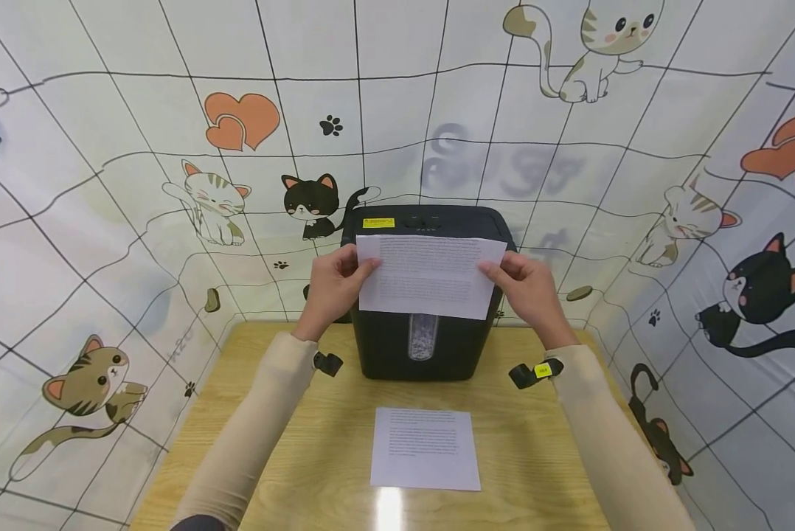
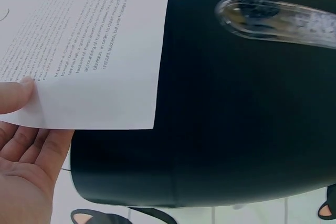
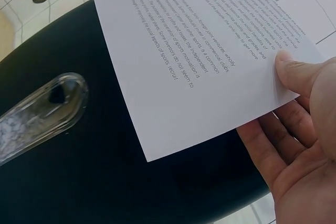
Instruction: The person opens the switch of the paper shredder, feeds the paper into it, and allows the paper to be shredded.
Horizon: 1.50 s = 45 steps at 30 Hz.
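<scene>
The left hand and right hand are pinching opposite side edges of a white, rectangular, printed paper sheet, apparently keeping it flat and untwisted before the upper front of the black, tapered, plastic shredder

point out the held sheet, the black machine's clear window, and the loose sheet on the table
Held sheet point(image 1: 428, 277): head view, printed face.
Clear window point(image 1: 423, 338): head view, pane's middle.
Loose sheet point(image 1: 425, 448): head view, printed face.
</scene>
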Motion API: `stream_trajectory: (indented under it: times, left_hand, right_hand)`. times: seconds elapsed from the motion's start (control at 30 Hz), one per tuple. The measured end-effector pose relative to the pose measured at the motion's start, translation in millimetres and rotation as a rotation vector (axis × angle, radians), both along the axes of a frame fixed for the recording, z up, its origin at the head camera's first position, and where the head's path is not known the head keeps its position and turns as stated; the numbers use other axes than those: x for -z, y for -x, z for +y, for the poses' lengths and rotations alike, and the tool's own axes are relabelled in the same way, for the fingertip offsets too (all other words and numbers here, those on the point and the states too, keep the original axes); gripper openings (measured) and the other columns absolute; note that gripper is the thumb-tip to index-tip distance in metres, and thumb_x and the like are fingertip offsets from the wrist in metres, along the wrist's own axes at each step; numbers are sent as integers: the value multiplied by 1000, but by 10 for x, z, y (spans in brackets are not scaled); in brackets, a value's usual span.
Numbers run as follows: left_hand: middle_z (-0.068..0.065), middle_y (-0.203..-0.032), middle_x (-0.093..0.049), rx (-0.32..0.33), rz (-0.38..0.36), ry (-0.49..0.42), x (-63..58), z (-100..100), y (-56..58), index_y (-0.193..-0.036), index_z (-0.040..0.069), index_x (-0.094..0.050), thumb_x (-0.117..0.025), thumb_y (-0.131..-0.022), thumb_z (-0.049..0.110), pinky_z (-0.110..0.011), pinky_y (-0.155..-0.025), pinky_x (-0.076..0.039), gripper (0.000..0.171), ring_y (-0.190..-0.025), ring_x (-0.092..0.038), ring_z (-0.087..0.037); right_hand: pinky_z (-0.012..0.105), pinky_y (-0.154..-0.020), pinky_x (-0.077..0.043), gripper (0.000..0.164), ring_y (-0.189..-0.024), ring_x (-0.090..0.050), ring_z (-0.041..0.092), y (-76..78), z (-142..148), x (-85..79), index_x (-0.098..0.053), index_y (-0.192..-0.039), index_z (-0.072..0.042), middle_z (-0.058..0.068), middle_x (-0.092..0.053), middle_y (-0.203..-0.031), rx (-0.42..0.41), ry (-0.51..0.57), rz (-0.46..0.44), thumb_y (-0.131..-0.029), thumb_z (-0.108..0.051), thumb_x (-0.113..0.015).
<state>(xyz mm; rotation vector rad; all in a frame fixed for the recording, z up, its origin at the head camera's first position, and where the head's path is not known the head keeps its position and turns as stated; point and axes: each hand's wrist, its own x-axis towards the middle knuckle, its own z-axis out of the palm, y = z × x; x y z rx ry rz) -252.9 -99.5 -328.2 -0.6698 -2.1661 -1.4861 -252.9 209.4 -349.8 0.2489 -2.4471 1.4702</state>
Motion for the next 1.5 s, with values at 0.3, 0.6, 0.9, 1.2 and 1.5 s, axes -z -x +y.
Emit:
stream_trajectory:
  times: [0.3,0.6,0.9,1.2,1.5]
  left_hand:
    - [-15,-87,-70,-7,42,-3,-235,16,94,-94,-2,-67,-67,-86,9,-21,-62,-52,13,-73,-67,-30]
    - [-3,-91,-72,4,54,-6,-236,-11,464,-101,12,-70,-70,-85,26,-27,-65,-54,21,-74,-68,-14]
    - [-1,-94,-72,19,64,-10,-390,20,613,-103,15,-70,-69,-85,30,-29,-67,-55,24,-77,-68,-11]
    - [-9,-98,-72,-13,16,16,-577,51,601,-105,7,-69,-66,-88,19,-30,-71,-55,21,-84,-70,-19]
    - [-2,-99,-72,-31,-26,48,-544,-9,915,-105,14,-69,-67,-87,29,-29,-74,-54,24,-84,-69,-9]
  right_hand:
    - [29,-81,-48,38,-89,-65,15,59,18,-252,-69,-109,-22,-1,-71,-102,-21,35,36,-82,-48,-66]
    - [23,-76,-48,33,-87,-66,15,161,64,-497,-71,-103,-16,0,-72,-98,-30,36,77,-83,-43,-67]
    - [27,-65,-36,37,-81,-55,16,289,71,-753,-71,-107,-17,-2,-71,-95,29,6,79,-82,-44,-68]
    - [28,-76,-39,36,-88,-56,17,465,54,-823,-71,-105,-18,-2,-71,-102,10,30,62,-82,-45,-67]
    - [31,-86,-40,39,-95,-58,15,660,7,-818,-70,-108,-21,-2,-70,-104,40,39,29,-80,-48,-68]
